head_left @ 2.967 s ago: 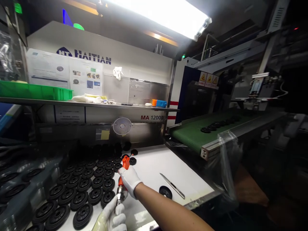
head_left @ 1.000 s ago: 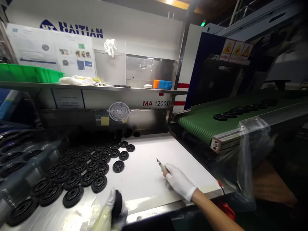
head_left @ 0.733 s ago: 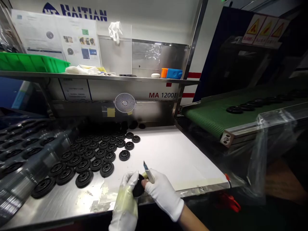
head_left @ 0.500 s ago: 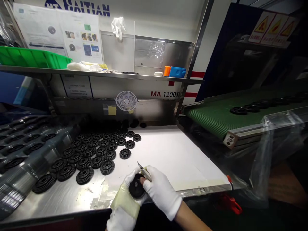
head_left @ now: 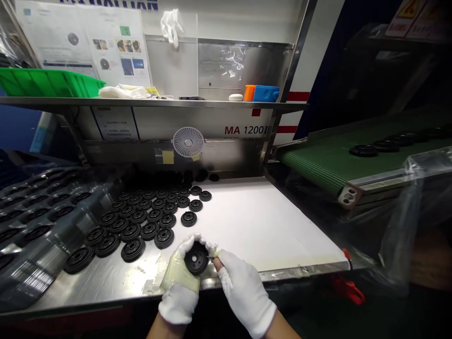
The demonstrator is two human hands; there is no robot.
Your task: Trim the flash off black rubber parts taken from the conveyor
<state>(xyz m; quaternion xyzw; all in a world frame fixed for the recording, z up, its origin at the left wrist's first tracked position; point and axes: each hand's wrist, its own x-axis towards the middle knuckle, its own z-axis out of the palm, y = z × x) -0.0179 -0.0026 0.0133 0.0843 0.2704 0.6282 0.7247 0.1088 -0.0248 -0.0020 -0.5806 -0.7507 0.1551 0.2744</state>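
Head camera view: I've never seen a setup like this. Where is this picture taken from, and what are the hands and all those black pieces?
This picture comes from a camera worn on the person's head, looking forward and down, so the gloved hands enter from the bottom. The left hand holds a black moulded disc with a central hole, and the right hand pinches a small knife close to its rim. On the white-topped steel bench lie rows of similar black discs. To the right, a green conveyor belt carries more discs, beside a machine panel marked MA 1200.
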